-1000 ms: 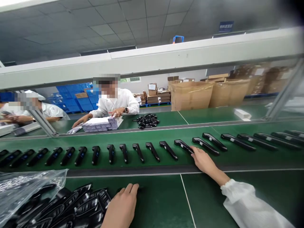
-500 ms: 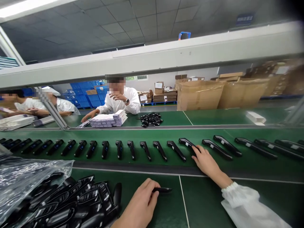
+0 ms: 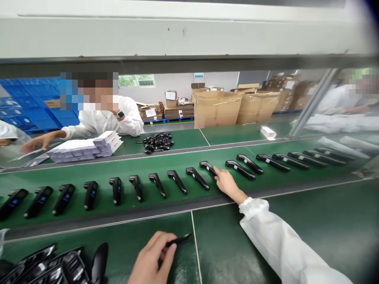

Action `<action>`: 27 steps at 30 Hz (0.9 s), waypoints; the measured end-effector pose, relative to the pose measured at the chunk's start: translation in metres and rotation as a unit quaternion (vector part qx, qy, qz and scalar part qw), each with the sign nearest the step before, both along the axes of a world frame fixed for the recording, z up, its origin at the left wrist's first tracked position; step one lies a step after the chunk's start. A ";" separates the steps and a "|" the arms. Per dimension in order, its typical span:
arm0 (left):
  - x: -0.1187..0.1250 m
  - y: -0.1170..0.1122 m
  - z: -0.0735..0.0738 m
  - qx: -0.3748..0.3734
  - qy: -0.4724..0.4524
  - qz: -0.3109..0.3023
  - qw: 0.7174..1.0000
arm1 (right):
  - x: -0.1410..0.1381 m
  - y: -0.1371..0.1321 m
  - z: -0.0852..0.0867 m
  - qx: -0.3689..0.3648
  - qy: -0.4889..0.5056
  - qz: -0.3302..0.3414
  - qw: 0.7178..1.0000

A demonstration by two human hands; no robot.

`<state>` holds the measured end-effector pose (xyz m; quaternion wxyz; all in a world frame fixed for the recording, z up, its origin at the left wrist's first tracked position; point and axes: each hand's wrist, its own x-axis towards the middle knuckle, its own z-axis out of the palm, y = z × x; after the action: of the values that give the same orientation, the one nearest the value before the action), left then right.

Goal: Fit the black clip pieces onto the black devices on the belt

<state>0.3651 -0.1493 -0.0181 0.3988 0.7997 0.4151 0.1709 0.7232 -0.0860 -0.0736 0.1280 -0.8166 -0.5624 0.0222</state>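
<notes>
Near the front of the green bench, my left hand point(image 3: 155, 256) pinches a thin, curved black plastic piece point(image 3: 181, 239) between thumb and fingers. My right hand point(image 3: 226, 182) reaches over the green belt point(image 3: 118, 217), its fingers closed around the lower end of a black angled handheld device point(image 3: 207, 167). That device still lies in a row of similar ones, and my fingers cover part of it. To its left lies another black device point(image 3: 197, 178); to its right, one with a small white label point(image 3: 241, 170). Loose black plastic parts point(image 3: 71, 264) are heaped at the lower left.
Across the belt, a person in white sits by stacked white boxes point(image 3: 79, 149) and a pile of black parts point(image 3: 158, 142). A white box point(image 3: 268, 132) lies farther right. A beam point(image 3: 189, 39) crosses overhead, and a metal post point(image 3: 314, 102) stands at right.
The view has swung right and tilted down, so the bench contents sit farther left. My right hand remains on the same device; my left hand still holds the black piece, now tilted slightly upward.
</notes>
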 end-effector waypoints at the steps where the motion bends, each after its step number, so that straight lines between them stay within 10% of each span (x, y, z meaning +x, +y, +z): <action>1: 0.014 0.000 0.003 0.009 -0.005 -0.003 1.000 | 0.001 -0.001 0.002 -0.003 0.001 -0.001 1.000; 5: 0.059 0.007 0.012 0.034 -0.011 -0.028 0.999 | -0.001 -0.025 0.028 0.013 0.011 0.002 1.000; 7: 0.073 0.012 0.015 0.028 -0.022 -0.027 0.999 | -0.010 -0.045 0.052 0.018 0.081 0.120 0.989; 10: 0.092 0.015 0.021 -0.002 -0.053 -0.020 0.998 | -0.033 -0.074 0.086 -0.043 0.242 0.369 0.896; 13: 0.091 0.015 0.026 0.027 -0.060 -0.016 0.998 | -0.049 -0.083 0.100 -0.061 0.278 0.412 0.866; 18: -0.001 0.026 0.010 0.295 0.218 0.085 0.926 | -0.022 -0.060 0.070 0.025 0.226 0.220 0.949; 22: -0.070 0.038 -0.014 0.320 0.451 0.150 0.820 | 0.002 -0.044 0.025 0.041 0.127 0.143 0.981; 27: -0.074 0.036 -0.026 0.291 0.456 0.126 0.832 | 0.009 -0.026 -0.029 0.043 0.020 0.105 0.993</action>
<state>0.2907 -0.1132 -0.0438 -0.1122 0.8069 0.5777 -0.0513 0.7319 -0.1124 -0.1028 0.1712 -0.7462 -0.6427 0.0281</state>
